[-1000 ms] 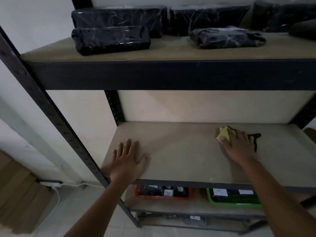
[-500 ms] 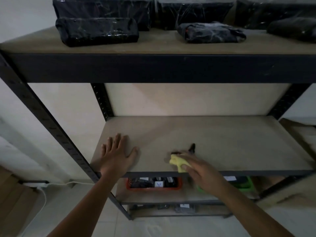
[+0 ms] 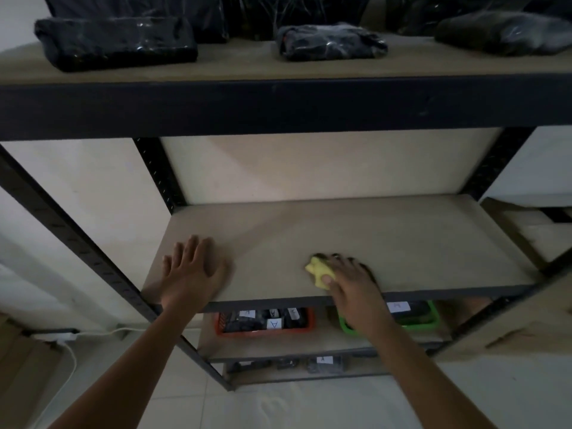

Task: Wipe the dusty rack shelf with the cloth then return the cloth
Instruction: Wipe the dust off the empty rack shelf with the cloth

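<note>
The beige rack shelf (image 3: 387, 239) runs across the middle of the view, inside a black metal frame. A yellow and black cloth (image 3: 317, 269) lies bunched on the shelf near its front edge. My right hand (image 3: 349, 280) lies over the cloth and holds it down on the board, thumb on the yellow part; most of the cloth is hidden under the palm. My left hand (image 3: 193, 269) rests flat on the shelf's front left part, fingers spread.
The upper shelf (image 3: 278, 66) carries several black plastic-wrapped bundles. Below, an orange tray (image 3: 263, 331) and a green tray (image 3: 430, 320) hold small labelled items. Black uprights (image 3: 77, 239) flank the rack. A white cable (image 3: 71, 357) lies on the floor at the left.
My right hand swept the cloth from the back right of the shelf to the front middle, then slightly back. My left hand stayed planted on the shelf.
</note>
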